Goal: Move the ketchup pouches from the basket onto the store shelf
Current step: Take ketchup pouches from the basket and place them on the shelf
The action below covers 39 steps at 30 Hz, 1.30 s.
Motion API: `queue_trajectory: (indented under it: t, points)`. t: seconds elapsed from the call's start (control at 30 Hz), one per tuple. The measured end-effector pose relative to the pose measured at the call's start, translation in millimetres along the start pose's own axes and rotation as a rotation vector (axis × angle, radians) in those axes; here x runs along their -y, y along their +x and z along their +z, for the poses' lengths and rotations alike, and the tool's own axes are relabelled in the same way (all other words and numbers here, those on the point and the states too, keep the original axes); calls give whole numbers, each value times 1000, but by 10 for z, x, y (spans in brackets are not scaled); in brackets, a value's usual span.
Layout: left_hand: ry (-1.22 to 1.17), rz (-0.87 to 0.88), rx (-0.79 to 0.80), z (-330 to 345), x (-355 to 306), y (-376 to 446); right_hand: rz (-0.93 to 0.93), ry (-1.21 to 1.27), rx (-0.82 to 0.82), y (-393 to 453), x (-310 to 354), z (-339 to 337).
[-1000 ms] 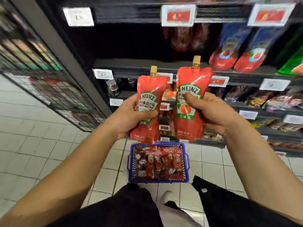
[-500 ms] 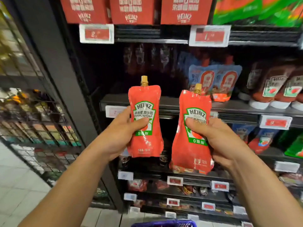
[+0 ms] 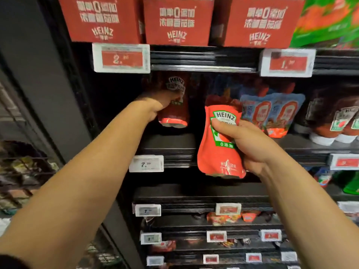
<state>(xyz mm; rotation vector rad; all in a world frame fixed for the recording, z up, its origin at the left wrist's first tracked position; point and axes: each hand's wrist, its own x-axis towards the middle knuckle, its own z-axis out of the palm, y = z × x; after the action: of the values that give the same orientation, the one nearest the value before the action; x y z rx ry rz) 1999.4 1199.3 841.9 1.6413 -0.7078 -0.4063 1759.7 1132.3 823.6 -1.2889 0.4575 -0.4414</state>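
Two red Heinz pouches (image 3: 219,144), upright.

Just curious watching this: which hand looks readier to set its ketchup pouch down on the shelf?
Left. The left hand already holds its pouch inside the shelf opening, just above the board. The right hand grips its pouch out in front of the shelf edge.

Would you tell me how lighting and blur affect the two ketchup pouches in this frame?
Head view: the left pouch sits in the shelf's deep shadow, dim; the right pouch is brightly lit, its label legible; the price tags are smeared; wide-angle bending at the edges.
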Motion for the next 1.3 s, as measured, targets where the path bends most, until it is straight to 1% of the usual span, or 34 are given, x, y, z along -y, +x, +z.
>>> queue_trajectory:
  t: [0.1,0.23,0.3,0.37,0.43,0.53,0.6,0.67,0.77,0.83,0.9,1.0,1.03,1.07,1.17,1.23,1.3]
  points:
    - [62,52,-3,133,153,422,37,-34,-55,199,54,5]
    - [169,202,-146,306,297,711,74,-58,-120,430,86,-34]
    - [166,289,-180,341,389,780,105,-74,-152,548,87,-66]
    - [95,345,-169,351,497,811,154,-71,-143,673,86,-71]
    - [81,374,-129,316,617,853,142,-61,-147,839,66,-31]
    - [199,376,-65,239,747,964,48,-105,-180,1133,30,81]
    - [189,345,-1,207,781,985,20,-118,-192,1327,28,190]
    - [199,365,16,205,786,995,-4,-105,-194,1519,40,304]
    - [232,408,-74,184,796,1008,-161,-198,-247,1863,63,438]
    - [289,398,-166,159,809,1017,-304,-431,-350,2114,88,505]
    - [350,362,-283,149,817,1044,-405,-657,-451,2297,109,563]
    - [311,316,-335,152,804,1083,-551,-696,-505,2501,5,578]
    - [330,312,-352,143,812,1094,-556,-704,-502,2548,-66,563]
    - [350,306,-369,131,823,1102,-523,-722,-477,2587,-141,534]
    - [365,292,-401,90,862,1120,-376,-772,-353,2703,-291,419]
    - [390,308,-421,79,879,1128,-314,-781,-341,2748,-283,357]
    - [400,309,-445,76,886,1132,-293,-762,-364,2775,-273,308]
